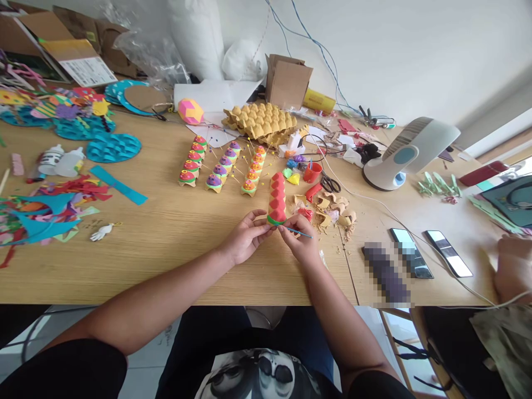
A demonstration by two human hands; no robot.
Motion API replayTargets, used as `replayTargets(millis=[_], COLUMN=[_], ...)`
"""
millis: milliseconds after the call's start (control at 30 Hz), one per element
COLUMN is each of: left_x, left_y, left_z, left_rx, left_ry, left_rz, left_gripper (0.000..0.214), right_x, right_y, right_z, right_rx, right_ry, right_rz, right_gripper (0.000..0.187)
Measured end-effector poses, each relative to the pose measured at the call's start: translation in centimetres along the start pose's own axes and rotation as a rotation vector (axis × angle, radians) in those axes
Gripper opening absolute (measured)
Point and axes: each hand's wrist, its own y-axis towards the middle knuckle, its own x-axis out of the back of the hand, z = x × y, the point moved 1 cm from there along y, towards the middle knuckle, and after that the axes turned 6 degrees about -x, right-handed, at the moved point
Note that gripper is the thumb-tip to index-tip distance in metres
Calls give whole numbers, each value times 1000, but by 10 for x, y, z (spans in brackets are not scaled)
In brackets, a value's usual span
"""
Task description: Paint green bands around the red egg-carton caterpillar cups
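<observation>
A strip of egg-carton cups painted red with a green band at its near end [277, 201] lies on the wooden table [174, 233]. My left hand [244, 238] pinches the strip's near end from the left. My right hand [300, 240] is closed round a thin blue paintbrush [300, 232] whose tip touches the green band. Three finished painted carton strips [220, 166] with coloured cups stand in rows just beyond.
A red paint cup [312, 172], scissors [330, 182] and carton scraps [332, 210] lie to the right. A white fan [409, 152], two phones [430, 252], glue bottles [60, 160], foam shapes [45, 210] and plain egg cartons [261, 119] surround them. Another person's hand [513, 266] rests at far right.
</observation>
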Motion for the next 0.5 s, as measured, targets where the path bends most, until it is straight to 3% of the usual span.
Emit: replayTargets(millis=[500], left_x=[-2], left_y=[-1], left_z=[0], left_rx=[28], left_ry=[6], left_rz=[-3], left_gripper=[41], right_x=[-1], right_y=[0], right_z=[-6], right_rx=[228], right_ry=[-196], right_rz=[-80], right_gripper=[20])
